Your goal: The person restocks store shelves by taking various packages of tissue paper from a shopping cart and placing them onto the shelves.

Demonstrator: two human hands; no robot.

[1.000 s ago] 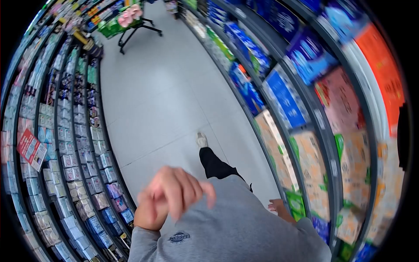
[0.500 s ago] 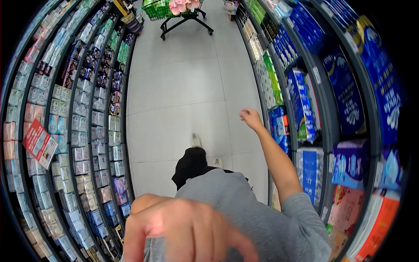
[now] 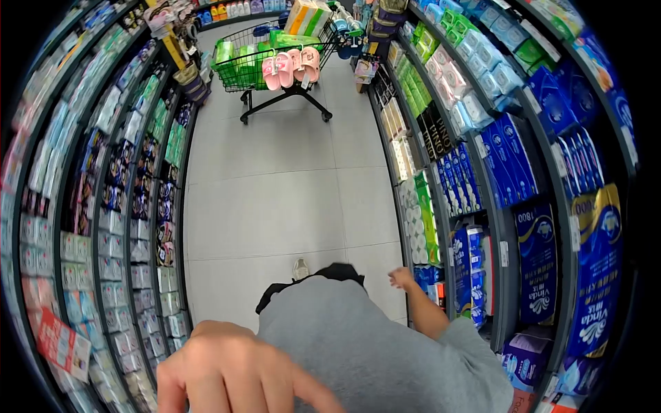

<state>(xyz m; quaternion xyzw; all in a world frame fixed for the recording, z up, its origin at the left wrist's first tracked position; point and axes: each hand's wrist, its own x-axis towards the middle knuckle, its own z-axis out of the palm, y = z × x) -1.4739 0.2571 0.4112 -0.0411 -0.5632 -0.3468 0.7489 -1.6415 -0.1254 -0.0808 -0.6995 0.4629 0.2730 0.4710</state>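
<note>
My left hand [image 3: 231, 368] is large and close to the camera at the bottom, back of the hand showing. Its fingers bend downward and the tips run out of view, so what they touch is hidden. My right hand [image 3: 401, 277] hangs out to the right, loosely curled with nothing visible in it. It is nearest to the lower right shelf, beside blue packs [image 3: 428, 279] and wrapped toilet rolls [image 3: 415, 220]. Ahead stands a shopping cart [image 3: 237, 77] with green packs [image 3: 241, 58] inside and pink slippers [image 3: 279, 71] at its near side.
Shelves of small packs [image 3: 113, 275] line the left, where a red and white sign [image 3: 63, 344] sticks out. Large blue tissue packs [image 3: 536, 265] fill the right shelves. Pale floor tiles [image 3: 275, 220] run between them. Bottles [image 3: 237, 9] stand on a far shelf.
The cart and shelves now appear lower in view, with more of the cart visible. My right hand appears lower and nearer my body. My left hand has shifted left and down.
</note>
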